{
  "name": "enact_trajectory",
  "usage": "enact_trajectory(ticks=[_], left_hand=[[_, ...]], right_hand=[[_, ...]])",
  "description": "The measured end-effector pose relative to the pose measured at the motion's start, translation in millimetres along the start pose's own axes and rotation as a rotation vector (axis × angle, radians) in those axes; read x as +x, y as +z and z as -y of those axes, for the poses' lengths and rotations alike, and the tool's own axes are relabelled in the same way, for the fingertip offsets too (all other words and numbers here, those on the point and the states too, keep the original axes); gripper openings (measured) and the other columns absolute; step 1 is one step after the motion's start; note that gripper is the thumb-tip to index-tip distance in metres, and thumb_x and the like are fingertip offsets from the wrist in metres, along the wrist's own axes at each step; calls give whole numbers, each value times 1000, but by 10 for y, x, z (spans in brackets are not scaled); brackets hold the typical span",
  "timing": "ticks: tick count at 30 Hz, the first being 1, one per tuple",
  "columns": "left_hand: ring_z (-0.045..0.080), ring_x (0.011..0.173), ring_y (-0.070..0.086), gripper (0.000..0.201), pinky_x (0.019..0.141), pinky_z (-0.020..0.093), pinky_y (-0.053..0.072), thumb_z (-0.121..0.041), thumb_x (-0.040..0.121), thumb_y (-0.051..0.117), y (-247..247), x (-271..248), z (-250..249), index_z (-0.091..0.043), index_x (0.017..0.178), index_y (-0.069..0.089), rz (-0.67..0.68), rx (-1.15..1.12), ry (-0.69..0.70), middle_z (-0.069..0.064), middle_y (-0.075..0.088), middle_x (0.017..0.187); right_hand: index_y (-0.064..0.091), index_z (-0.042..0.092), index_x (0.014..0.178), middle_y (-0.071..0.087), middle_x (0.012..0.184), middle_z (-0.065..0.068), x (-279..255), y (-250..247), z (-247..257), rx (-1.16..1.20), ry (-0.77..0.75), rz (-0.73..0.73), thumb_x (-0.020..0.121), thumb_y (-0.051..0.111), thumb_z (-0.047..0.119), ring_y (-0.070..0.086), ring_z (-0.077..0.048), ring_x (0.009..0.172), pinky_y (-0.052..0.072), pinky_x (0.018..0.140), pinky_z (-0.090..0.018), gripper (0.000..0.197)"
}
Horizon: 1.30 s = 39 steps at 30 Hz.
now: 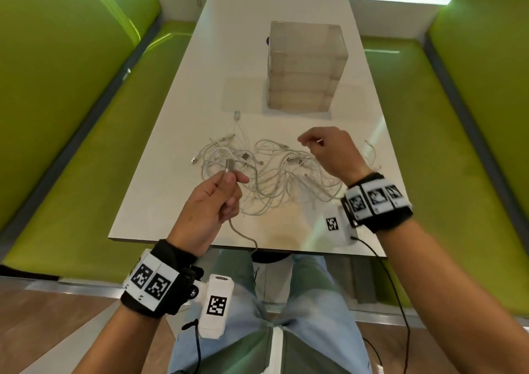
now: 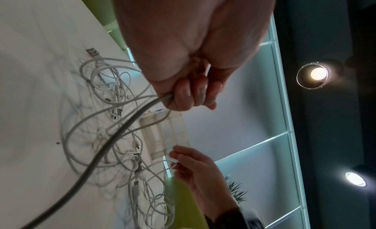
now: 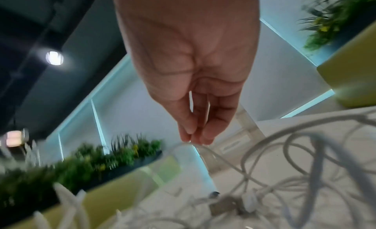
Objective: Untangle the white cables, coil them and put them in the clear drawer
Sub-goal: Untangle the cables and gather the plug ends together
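A tangle of white cables (image 1: 266,170) with metal USB plugs lies on the white table (image 1: 160,196). My left hand (image 1: 220,190) is raised over the tangle's near left side and grips one white cable (image 2: 130,121) just below its metal plug (image 1: 229,166); that cable hangs down past the table's near edge. My right hand (image 1: 315,142) hovers over the tangle's right side and pinches a thin white cable (image 3: 205,148) between thumb and fingertips (image 3: 188,136). The clear drawer unit (image 1: 306,67) stands behind the tangle, its drawers closed.
Green benches (image 1: 71,144) line both sides of the table. A small white box with a black marker (image 1: 333,225) sits near the table's front right edge. A loose cable end (image 1: 372,150) lies at the far right of the table.
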<state>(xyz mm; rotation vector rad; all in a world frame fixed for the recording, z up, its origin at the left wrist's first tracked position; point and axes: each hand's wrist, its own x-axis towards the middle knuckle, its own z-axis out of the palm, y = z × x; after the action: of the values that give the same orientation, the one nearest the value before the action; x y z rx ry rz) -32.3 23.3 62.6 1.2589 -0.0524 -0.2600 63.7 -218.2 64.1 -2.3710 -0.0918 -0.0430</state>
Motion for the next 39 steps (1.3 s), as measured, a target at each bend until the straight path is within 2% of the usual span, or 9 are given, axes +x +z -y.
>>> enact_trajectory(ticks=[5,10,14,18,26,29,33,36,39], left_hand=[[10,60,42,25,56,20,33,-29,93,43,22,28,11,-10,92,59,59,89,7,-3,58,68],[12,56,46,29,55,22,36,-32,96,40,-1,92,51,-10,87,57,-21,100,-25,-1,59,68],[7,56,41,19,57,21,32,-14,101,37,56,237,110,-13,89,52,-61,24,-30,-6,57,66],[9,67,58,22,63,19,48,-10,101,36,243,530,58,-8,93,56,-105,-18,38,3,67,80],[20,104,62,29,100,34,47,-15,102,39,627,920,133,-3,117,61,-117,-56,26,14,67,113],[27,106,57,31,106,40,42,-16,102,36,584,889,147,-3,122,56,-54,-191,-12,16,63,115],[13,89,61,30,99,34,46,-17,101,35,504,821,136,-4,118,57,-4,-264,-12,8,66,106],[21,102,63,29,84,32,52,-20,102,34,452,807,94,-3,112,55,-50,-291,15,12,63,119],[24,109,64,27,95,42,50,-25,102,32,339,820,-56,-9,99,54,-125,-429,69,7,72,100]], right_hand=[[67,14,109,61,120,-12,424,380,-314,-489,7,319,92,53,14,56,-30,110,43,92,-36,22],[60,11,104,57,111,-15,417,436,-342,-498,11,293,92,52,19,55,-33,100,41,82,-36,16],[63,9,103,69,100,-11,352,272,-249,-213,-15,125,93,53,18,61,-27,89,47,78,-37,17],[64,16,95,68,79,2,253,39,-19,165,-31,-88,88,55,10,60,-12,71,48,68,-27,12],[47,9,87,65,60,2,45,29,405,575,-31,74,84,66,4,57,-2,50,40,51,-13,20],[48,6,79,68,77,-19,17,98,412,665,24,78,83,69,7,57,-5,48,40,49,-15,21],[50,5,80,70,97,-16,-14,176,446,728,42,115,83,70,12,58,-7,51,43,49,-13,21],[60,3,86,70,85,-13,-44,192,443,535,-22,225,86,66,27,56,-6,54,43,58,-18,25],[66,15,78,62,62,1,-100,200,289,361,-125,426,91,59,29,53,-9,60,42,67,-26,20]])
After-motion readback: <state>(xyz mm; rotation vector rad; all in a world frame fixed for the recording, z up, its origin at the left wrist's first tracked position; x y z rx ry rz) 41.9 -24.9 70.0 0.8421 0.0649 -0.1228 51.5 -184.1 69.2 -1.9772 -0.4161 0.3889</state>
